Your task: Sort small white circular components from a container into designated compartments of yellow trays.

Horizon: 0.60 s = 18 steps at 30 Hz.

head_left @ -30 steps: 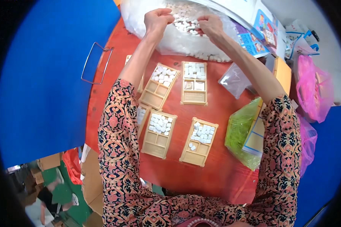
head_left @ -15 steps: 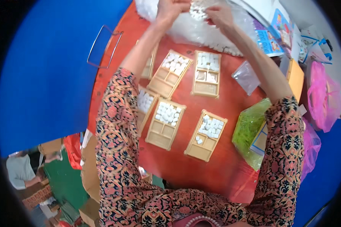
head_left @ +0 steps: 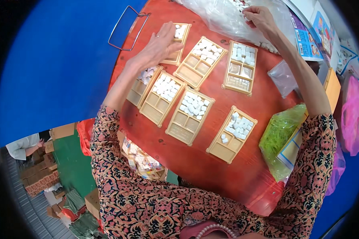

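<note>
My left hand (head_left: 160, 44) is over the far-left beige compartment tray (head_left: 172, 59), its fingers stretched out and partly covering the tray. Small white block-like pieces (head_left: 180, 32) lie in that tray's upper section, beside my fingertips. At the far right, my right hand (head_left: 262, 19) is curled with fingertips together above a clear plastic bag (head_left: 215, 18) of white pieces. Whatever those fingertips hold, if anything, is too small to make out. Several similar trays stand on the red table, among them a middle one (head_left: 181, 133) and a right one (head_left: 223, 153), each with white pieces in its largest section.
A green bag of shredded filler (head_left: 281, 133) and a flat clear bag (head_left: 283, 77) lie by my right forearm. Coloured printed packs (head_left: 307, 44) stand at the far right. A wire handle (head_left: 117, 30) sticks out past the table's left edge. A person (head_left: 24, 146) is at lower left.
My left hand has left the plastic bag and come left and nearer, over the far-left tray. My right hand stays at the bag. The whole view has shifted, showing more trays at left.
</note>
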Available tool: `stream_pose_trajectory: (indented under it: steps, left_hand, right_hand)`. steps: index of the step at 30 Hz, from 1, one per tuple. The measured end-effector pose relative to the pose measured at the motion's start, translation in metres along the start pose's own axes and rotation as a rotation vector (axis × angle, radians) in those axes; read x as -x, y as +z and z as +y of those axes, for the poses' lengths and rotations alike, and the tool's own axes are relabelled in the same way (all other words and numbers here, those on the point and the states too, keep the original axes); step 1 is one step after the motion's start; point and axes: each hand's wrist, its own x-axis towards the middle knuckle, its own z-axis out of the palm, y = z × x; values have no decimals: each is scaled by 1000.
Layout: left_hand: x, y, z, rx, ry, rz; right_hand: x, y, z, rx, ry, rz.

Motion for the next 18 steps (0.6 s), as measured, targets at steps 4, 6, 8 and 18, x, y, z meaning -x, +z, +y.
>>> stream_pose_trajectory:
  steps: [4,6,8,18]
  left_hand:
    - [-2,12,-11,-87,-18,93]
    - [-5,13,-12,-155,-31,142]
    - [-10,14,-13,-215,-24,139]
    - [0,14,-15,-98,4,92]
  right_hand:
    - [2,7,1,-15,12,-5]
    - [4,7,1,6,5,-1]
    - [3,5,3,13,4,-5]
    - [38,29,-75,-193,-97,227]
